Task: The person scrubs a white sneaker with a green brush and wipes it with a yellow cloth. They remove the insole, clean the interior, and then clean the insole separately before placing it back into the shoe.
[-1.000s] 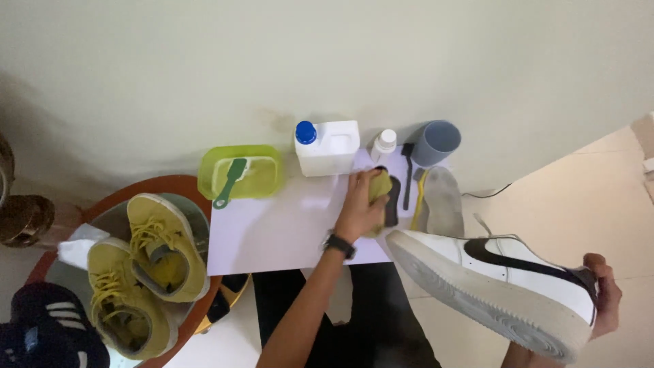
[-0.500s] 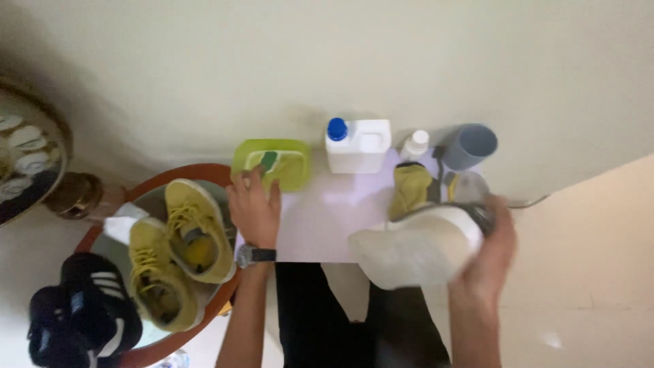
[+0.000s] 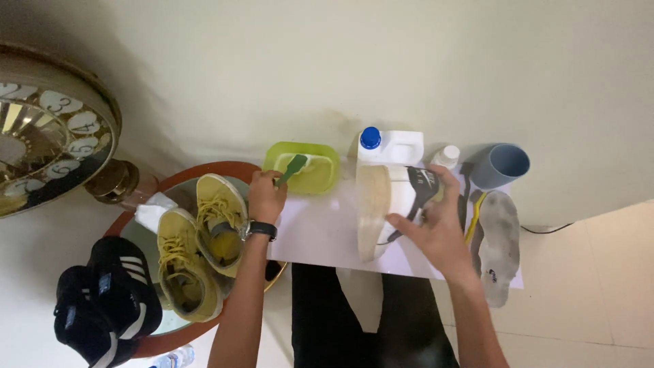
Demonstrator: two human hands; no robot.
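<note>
the left hand (image 3: 267,196) is closed around the handle of a green brush (image 3: 293,169), whose head sits over the lime-green plastic tub (image 3: 325,178) at the back of the white worktop (image 3: 320,232). a dark watch (image 3: 261,230) is strapped on that wrist. the right hand (image 3: 436,228) is spread wide over the side of a white sneaker (image 3: 395,204) with a dark side stripe, pressing it so that it stands on its edge on the worktop, its yellowed sole turned to the left. the sneaker is just in front of a white jug (image 3: 398,146) with a blue cap, and a small white bottle (image 3: 447,157) stands just beside the jug. to the right of the hand a grey cup (image 3: 501,165) lies on its side, and a grey insole (image 3: 499,238) lies flat near the right edge of the worktop, with a yellow strip and a dark strip between it and the sneaker; what these two are cannot be told. left of the worktop a round tray (image 3: 204,174) with a brown rim carries a pair of yellow sneakers (image 3: 197,245) and a white cloth (image 3: 151,215). a black shoe with white stripes (image 3: 109,300) lies at the tray's near left edge. a gold-rimmed clock (image 3: 48,129) lies on the floor further left, well apart from both hands.
</note>
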